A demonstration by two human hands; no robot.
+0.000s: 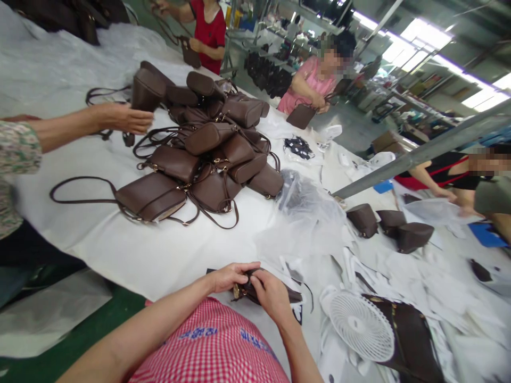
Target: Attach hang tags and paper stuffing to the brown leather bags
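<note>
Both hands meet over a small dark brown strap piece (255, 290) with a bit of gold hardware at its near end, right at the edge of the white-covered surface (159, 250). Her left hand (229, 276) pinches the end with the metal fitting, fingers curled tight on it, while the right hand (271, 295) is closed over the top of the same piece, the two hands touching each other. The strap piece lies just off the surface, well on the near side of the big pile of brown handbags (207, 149).

That pile sits in the middle of the surface, straps trailing out toward the near edge. Beside the pile, on its far-left side, a co-worker's hand (128, 118) in a patterned sleeve touches one bag. Right of the pile lies a crumpled clear plastic bag (303, 213), and beyond that three more brown handbags (389, 226) sit apart from the pile. A small white fan (361, 324) lies flat just right of the hands, leaning against another dark bag (415, 340). Across from the pile, two other people hold bags of their own.
</note>
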